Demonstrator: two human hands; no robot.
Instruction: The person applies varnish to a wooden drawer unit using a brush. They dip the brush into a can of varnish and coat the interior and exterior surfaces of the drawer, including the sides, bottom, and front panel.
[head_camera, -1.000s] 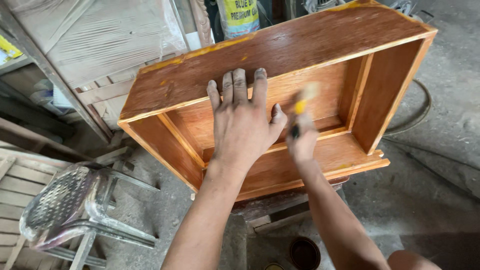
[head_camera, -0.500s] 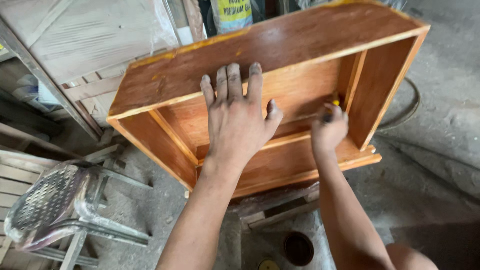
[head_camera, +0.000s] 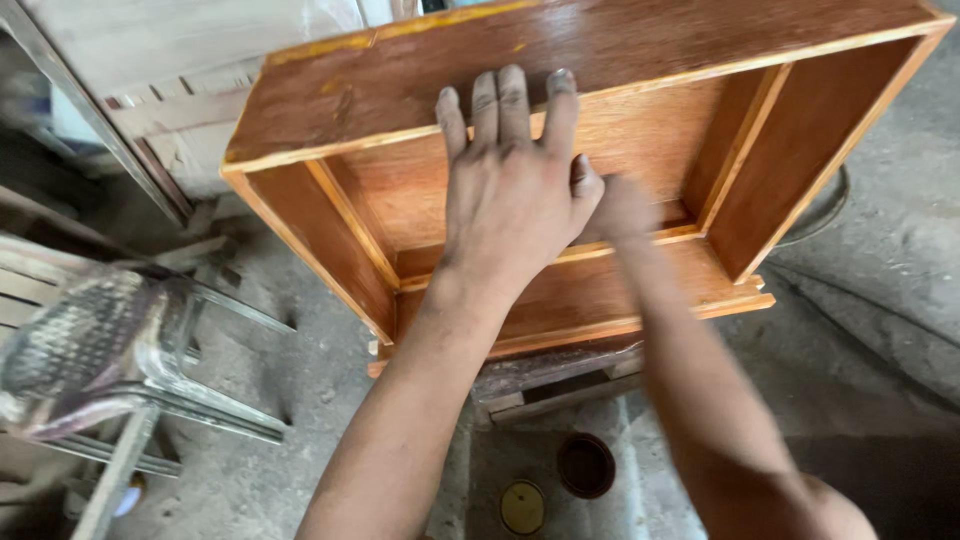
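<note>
Left hand (head_camera: 515, 190) pressed flat, fingers spread, steadying a varnished wooden box frame (head_camera: 600, 150); blurred right hand (head_camera: 620, 208) inside, grip unclear.

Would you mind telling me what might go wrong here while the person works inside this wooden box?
The wooden box stands on edge on a small support, steadied only by the left hand over its top edge; it might tip. The right hand is blurred inside, so it could smear the finish. An open tin sits on the floor by the arms and might be knocked.
</note>
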